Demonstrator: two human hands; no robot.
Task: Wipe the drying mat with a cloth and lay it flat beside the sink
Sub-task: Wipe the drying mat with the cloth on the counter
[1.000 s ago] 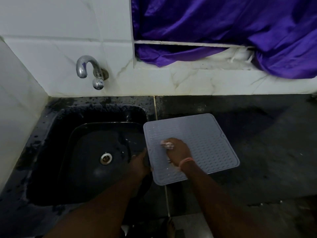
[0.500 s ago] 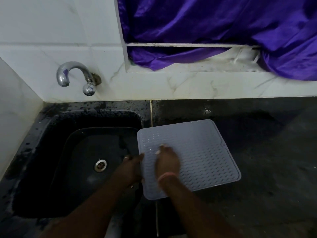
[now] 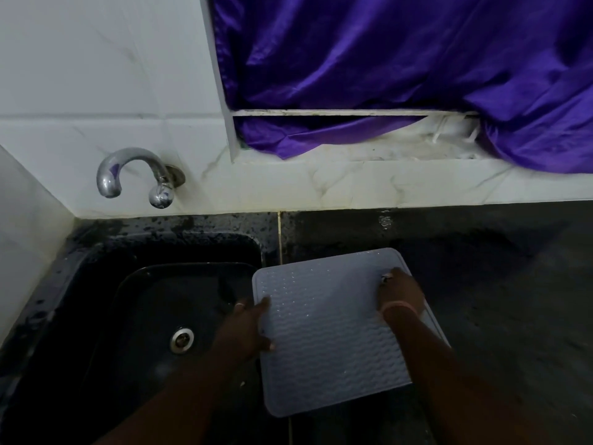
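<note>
Left hand (image 3: 245,332) grips the drying mat (image 3: 327,329) edge (thumb on top); right hand (image 3: 399,292) presses a cloth (image 3: 386,277).

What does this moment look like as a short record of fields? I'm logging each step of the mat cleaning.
surface: dark countertop right of a dark sink
mat: grey drying mat, lying mostly on the counter, its left edge at the sink's rim
left hand: left hand grips the mat's left edge
right hand: right hand presses on the mat near its far right corner
cloth: cloth, only a small bit showing under the right hand
tap: metal tap on the tiled wall, no water seen running
behind: purple curtain
</note>
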